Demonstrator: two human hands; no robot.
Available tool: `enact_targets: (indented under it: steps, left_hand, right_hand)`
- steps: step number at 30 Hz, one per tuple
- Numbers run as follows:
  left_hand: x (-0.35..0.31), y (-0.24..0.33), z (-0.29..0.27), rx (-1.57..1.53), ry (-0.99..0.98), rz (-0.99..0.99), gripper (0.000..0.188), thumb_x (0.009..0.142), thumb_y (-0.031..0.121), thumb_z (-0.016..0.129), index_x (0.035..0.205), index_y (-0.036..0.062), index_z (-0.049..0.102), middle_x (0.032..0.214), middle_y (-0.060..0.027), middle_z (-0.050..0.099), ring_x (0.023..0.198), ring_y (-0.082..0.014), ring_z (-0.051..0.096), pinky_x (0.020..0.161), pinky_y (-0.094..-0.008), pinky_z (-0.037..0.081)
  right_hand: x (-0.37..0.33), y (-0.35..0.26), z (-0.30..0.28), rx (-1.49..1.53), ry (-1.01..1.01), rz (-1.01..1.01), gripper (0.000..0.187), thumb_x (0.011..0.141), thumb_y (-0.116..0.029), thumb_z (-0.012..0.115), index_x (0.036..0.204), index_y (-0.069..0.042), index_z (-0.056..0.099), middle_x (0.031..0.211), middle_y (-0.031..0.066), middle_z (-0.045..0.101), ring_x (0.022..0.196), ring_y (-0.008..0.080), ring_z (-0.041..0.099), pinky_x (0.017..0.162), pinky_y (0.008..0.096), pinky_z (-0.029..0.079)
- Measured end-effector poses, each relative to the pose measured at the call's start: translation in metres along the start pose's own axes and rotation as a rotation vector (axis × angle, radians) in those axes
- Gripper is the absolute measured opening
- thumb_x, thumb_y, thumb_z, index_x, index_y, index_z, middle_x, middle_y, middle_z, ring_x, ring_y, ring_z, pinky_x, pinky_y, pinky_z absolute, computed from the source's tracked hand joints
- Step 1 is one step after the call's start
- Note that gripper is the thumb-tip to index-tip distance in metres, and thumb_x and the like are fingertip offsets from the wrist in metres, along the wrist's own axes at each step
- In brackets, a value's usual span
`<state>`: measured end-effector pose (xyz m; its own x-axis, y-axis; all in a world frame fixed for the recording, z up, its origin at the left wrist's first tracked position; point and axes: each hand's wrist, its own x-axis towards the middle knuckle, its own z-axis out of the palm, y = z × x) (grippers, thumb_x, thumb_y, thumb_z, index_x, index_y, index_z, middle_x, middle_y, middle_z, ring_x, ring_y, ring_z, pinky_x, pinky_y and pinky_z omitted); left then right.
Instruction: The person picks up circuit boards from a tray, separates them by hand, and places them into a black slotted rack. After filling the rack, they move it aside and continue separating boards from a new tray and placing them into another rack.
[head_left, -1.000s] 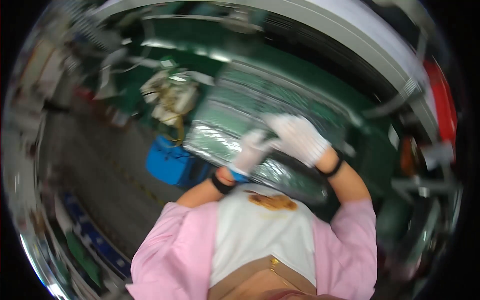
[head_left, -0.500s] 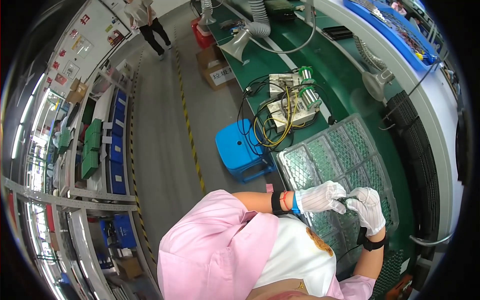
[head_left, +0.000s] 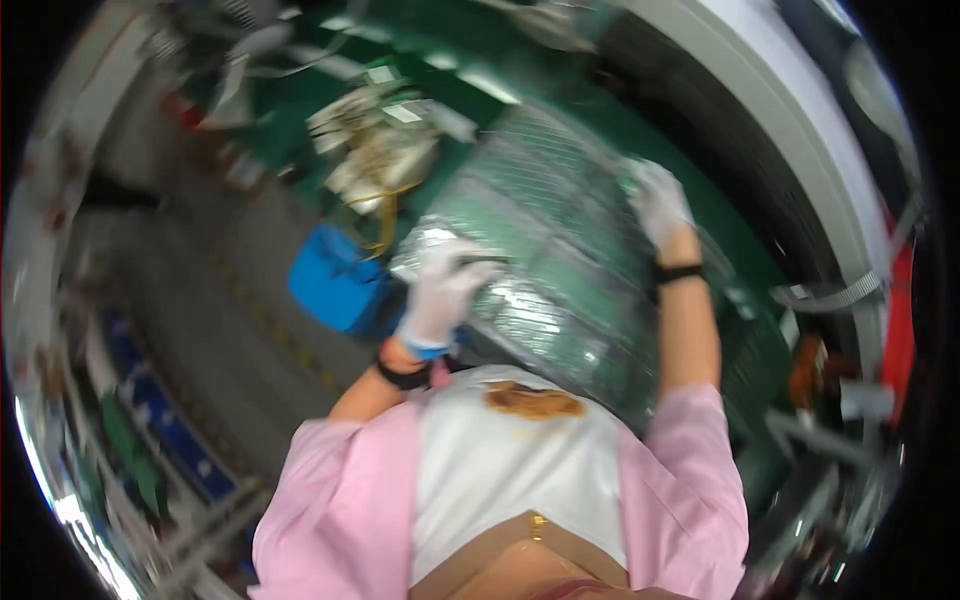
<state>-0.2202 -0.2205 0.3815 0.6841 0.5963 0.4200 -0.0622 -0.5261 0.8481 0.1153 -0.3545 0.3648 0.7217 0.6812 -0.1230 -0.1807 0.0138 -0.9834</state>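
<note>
My left hand (head_left: 440,290), in a striped white glove, is over the near left side of a clear compartmented plastic tray (head_left: 540,318). Between its thumb and fingers is a thin dark green piece (head_left: 486,259), seen nearly edge-on. My right hand (head_left: 660,205), gloved too, is at the far right edge of the tray with its fingers curled. A blurred bit of green shows at those fingertips; its kind cannot be made out. Green parts show through the tray's compartments. Motion smears the whole view.
Left of the tray, metal blocks with yellow and black cables (head_left: 375,150) stand on the green bench (head_left: 465,85). A blue plastic stool (head_left: 335,280) stands beside the bench. Shelving with blue bins (head_left: 160,410) is at the far left. A curved metal arm (head_left: 830,295) juts in at the right.
My hands have moved apart from close together over the tray: the left to its left side, the right to its far right edge. The view has turned, shifting bench and stool leftward.
</note>
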Motion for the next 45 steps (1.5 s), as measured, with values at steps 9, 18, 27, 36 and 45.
enact_targets:
  steps: [9,18,27,36,45]
  left_hand:
    - [-0.012,-0.018,0.012,-0.127,0.085,-0.130,0.017,0.071,0.001,0.069,0.087,0.0002,0.066,0.095,-0.0136,0.059,0.086,-0.0260,0.058,0.077,-0.0332,0.046]
    - [-0.007,-0.055,0.020,0.347,-0.145,0.249,0.019,0.071,0.010,0.074,0.085,0.0008,0.065,0.096,-0.0179,0.058,0.087,-0.0341,0.058,0.073,-0.0378,0.048]
    - [-0.008,-0.068,0.041,0.493,-0.161,0.461,0.027,0.074,0.015,0.072,0.091,-0.0015,0.061,0.094,-0.0172,0.059,0.085,-0.0309,0.060,0.072,-0.0353,0.050]
    - [-0.001,-0.038,0.036,0.331,-0.372,0.493,0.024,0.072,0.018,0.073,0.085,0.0026,0.060,0.076,-0.0147,0.055,0.069,-0.0299,0.056,0.062,-0.0381,0.044]
    - [-0.006,-0.027,0.027,0.268,-0.353,0.332,0.025,0.069,0.017,0.075,0.082,0.0045,0.058,0.074,-0.0120,0.055,0.069,-0.0311,0.056,0.061,-0.0390,0.044]
  right_hand:
    - [0.048,0.066,-0.002,-0.345,0.469,0.158,0.029,0.082,-0.022,0.067,0.098,0.001,0.059,0.069,0.0071,0.059,0.059,0.0169,0.058,0.049,0.0301,0.047]
    - [0.048,0.061,0.012,-1.521,0.274,-0.234,0.037,0.073,-0.030,0.071,0.083,0.004,0.066,0.078,0.0217,0.065,0.072,0.0324,0.065,0.063,0.0368,0.052]
    - [-0.041,-0.001,0.057,-0.686,0.015,-0.220,0.033,0.078,-0.030,0.063,0.094,-0.002,0.067,0.095,0.0171,0.065,0.088,0.0320,0.062,0.081,0.0349,0.049]
    - [-0.105,0.022,0.090,-1.023,-0.556,-1.113,0.016,0.087,-0.019,0.055,0.080,-0.004,0.060,0.075,0.0044,0.060,0.069,0.0178,0.058,0.062,0.0307,0.046]
    - [-0.049,0.004,0.042,-0.210,0.002,-0.007,0.024,0.088,-0.024,0.057,0.085,-0.001,0.060,0.060,0.0045,0.052,0.046,0.0146,0.048,0.041,0.0266,0.036]
